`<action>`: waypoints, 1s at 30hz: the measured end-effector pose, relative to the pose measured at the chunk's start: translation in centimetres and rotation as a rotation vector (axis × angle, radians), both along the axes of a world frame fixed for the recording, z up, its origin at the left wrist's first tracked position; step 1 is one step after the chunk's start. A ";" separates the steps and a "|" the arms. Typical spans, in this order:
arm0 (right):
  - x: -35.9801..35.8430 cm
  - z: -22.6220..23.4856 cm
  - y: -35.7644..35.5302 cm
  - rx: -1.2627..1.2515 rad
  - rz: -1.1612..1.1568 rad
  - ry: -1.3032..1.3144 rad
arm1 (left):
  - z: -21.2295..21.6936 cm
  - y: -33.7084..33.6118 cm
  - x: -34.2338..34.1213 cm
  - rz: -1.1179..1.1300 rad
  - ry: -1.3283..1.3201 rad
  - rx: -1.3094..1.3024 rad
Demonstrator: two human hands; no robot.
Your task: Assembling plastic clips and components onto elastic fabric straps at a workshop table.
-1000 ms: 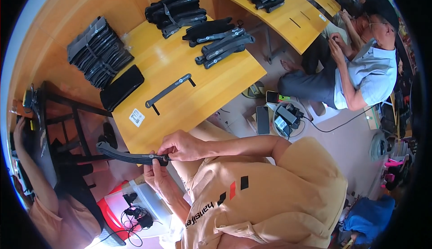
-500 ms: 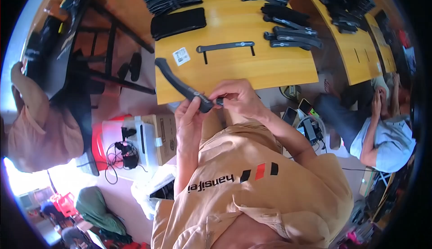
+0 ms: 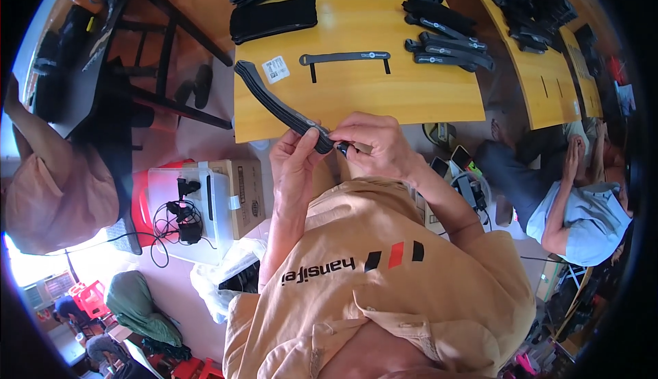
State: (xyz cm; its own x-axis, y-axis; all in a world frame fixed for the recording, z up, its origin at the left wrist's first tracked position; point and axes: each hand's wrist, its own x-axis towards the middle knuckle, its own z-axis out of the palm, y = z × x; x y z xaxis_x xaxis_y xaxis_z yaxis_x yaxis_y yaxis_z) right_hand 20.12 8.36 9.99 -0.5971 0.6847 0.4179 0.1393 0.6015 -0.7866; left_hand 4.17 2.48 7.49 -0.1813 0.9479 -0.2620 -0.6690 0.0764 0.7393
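A bundle of dark grey-black straps point(image 3: 271, 107), stacked flat on one another, slants up from my hands over the table's front edge. My left hand point(image 3: 293, 166) is closed around its near end, thumb on top. My right hand point(image 3: 378, 144) pinches at that same end, beside the left fingertips. A small black piece point(image 3: 342, 148) shows under the right fingers; whether it belongs to the straps I cannot tell. Beyond my hands, a single grey strap point(image 3: 346, 57) with a loop end lies across the table above two short black marks.
The yellow table point(image 3: 425, 101) bears a white label point(image 3: 276, 69), a folded black stack point(image 3: 273, 20) and strap bundles point(image 3: 449, 50) at right. A carton point(image 3: 245, 194) and clear bin point(image 3: 218, 214) with cables stand at lower left. Co-workers sit left and right point(image 3: 579, 214).
The bundle has turned a little, so its layered edges show more. My right fingers have shifted slightly at its near end. The whole view has moved a little.
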 end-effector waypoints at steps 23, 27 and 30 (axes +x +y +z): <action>-0.5 -1.4 -1.1 0.094 -0.204 0.022 | 1.0 0.4 0.6 -0.088 0.345 -0.089; -0.6 -1.4 -1.3 0.144 -0.221 -0.022 | 0.7 0.3 0.6 -0.128 0.331 -0.052; -0.5 -1.3 -1.5 0.073 -0.215 -0.014 | 0.6 0.2 0.4 -0.144 0.345 -0.049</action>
